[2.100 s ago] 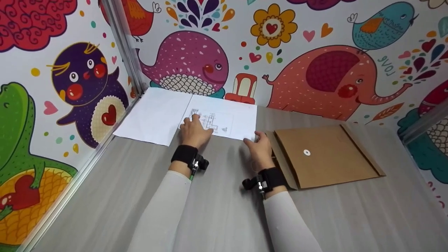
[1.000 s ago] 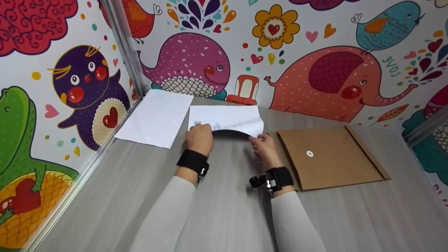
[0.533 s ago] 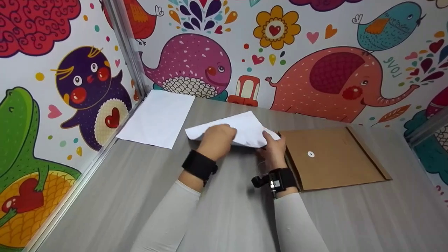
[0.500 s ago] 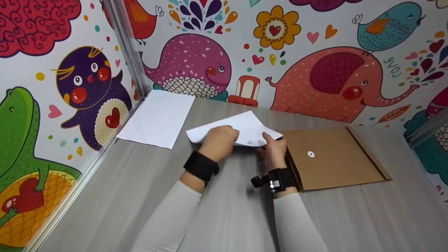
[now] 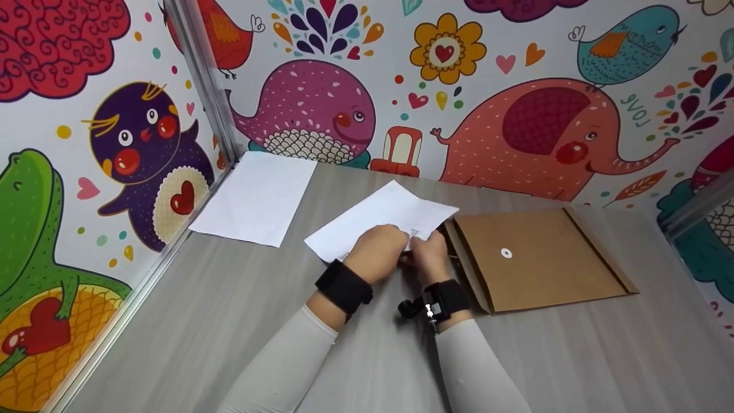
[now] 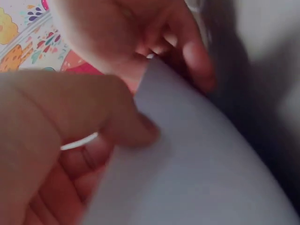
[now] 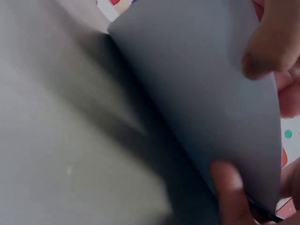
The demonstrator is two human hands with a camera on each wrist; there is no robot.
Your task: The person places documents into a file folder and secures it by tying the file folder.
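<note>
In the head view a white sheet of paper (image 5: 361,218) with a little print near its lower edge is held up at a slant over the table. My left hand (image 5: 378,252) pinches its near edge between thumb and fingers. Close beside it, my right hand (image 5: 431,257) pinches the same sheet near a corner. The left wrist view has the left thumb (image 6: 136,129) on the paper (image 6: 187,154), with the right hand (image 6: 140,33) just beyond. From the right wrist, the right thumb (image 7: 228,190) lies on the sheet's surface (image 7: 201,93). Some fingers are hidden behind it.
A second white sheet (image 5: 255,198) lies flat at the back left by the wall rail. On the right rests a brown cardboard document envelope (image 5: 550,258) with a white button, its flap side towards the right hand. Printed cartoon walls (image 5: 321,103) border the grey table (image 5: 218,321).
The printed sheet was lifted off the table, bent and turned at a slant. My left hand moved right and nearer, ending close beside the right hand, which now sits slightly lower.
</note>
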